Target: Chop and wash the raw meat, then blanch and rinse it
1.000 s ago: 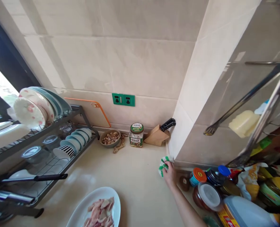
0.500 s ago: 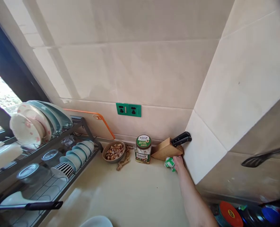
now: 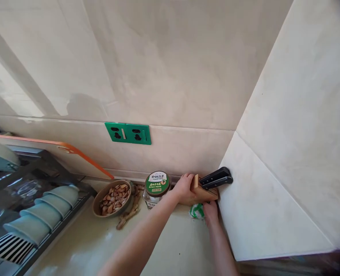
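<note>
In the counter corner stands a wooden knife block (image 3: 202, 194) with black-handled knives (image 3: 216, 178) leaning toward the right wall. My left hand (image 3: 185, 188) grips the block's left side, its fingers over the back edge. Low against the front of the block, my right hand (image 3: 210, 211) is closed on a green-and-white cloth (image 3: 197, 211), which bunches out to the left of the fingers. Part of the right fingers is hidden by the block. A jar with a green label (image 3: 157, 185) stands just left of my left hand, partly covered by my forearm.
Left of the jar are ginger root (image 3: 129, 212) and a bowl of garlic cloves (image 3: 112, 201). A dish rack (image 3: 69, 222) with light-blue bowls (image 3: 45, 209) takes up the left side, an orange-edged cutting board (image 3: 80, 158) behind it. Green sockets (image 3: 128, 133) sit on the wall.
My left hand has come into view and taken hold of the knife block. My right hand stays low by the block with the cloth. The view has moved closer to the corner.
</note>
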Tool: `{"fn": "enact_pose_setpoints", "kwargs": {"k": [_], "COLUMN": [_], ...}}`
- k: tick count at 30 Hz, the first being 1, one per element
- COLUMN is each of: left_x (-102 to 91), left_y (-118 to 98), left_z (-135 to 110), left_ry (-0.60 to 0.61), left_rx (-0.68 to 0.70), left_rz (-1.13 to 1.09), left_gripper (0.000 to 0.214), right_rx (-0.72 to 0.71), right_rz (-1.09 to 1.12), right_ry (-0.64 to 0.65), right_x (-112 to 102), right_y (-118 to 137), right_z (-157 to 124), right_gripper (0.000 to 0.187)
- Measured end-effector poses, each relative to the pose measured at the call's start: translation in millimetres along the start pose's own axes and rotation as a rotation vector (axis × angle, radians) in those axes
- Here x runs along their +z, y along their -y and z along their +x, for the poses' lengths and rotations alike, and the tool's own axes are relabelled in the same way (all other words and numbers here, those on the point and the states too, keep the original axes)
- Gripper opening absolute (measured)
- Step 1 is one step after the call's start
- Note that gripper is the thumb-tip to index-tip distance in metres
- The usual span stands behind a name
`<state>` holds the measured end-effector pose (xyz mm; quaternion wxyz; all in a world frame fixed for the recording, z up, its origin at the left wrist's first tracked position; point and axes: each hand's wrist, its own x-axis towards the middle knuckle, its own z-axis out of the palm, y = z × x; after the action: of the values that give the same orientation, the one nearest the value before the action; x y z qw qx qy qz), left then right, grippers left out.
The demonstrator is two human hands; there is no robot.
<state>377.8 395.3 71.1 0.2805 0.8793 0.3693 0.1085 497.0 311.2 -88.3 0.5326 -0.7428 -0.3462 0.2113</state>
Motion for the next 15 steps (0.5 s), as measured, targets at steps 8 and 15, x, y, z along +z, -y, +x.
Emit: {"fn": "enact_pose_setpoints", "kwargs": {"k": [8, 15], "left_x": [15.5, 22.1], "left_y": [-2, -17], "left_z": [-50, -120], "left_ry": [-0.107, -0.097], "left_rx": [0.089, 0.065], "left_rz": [-0.015, 0.0], "left_gripper": [0.061, 0.044], "right_rx": [0.18, 0.113], "right_rz": [0.144, 0.072], "right_ry": [-0.05, 0.099], "right_x": [-22, -56], "right_y": [17, 5], "right_z": [-43, -105], "right_gripper": [0.03, 0.024]}}
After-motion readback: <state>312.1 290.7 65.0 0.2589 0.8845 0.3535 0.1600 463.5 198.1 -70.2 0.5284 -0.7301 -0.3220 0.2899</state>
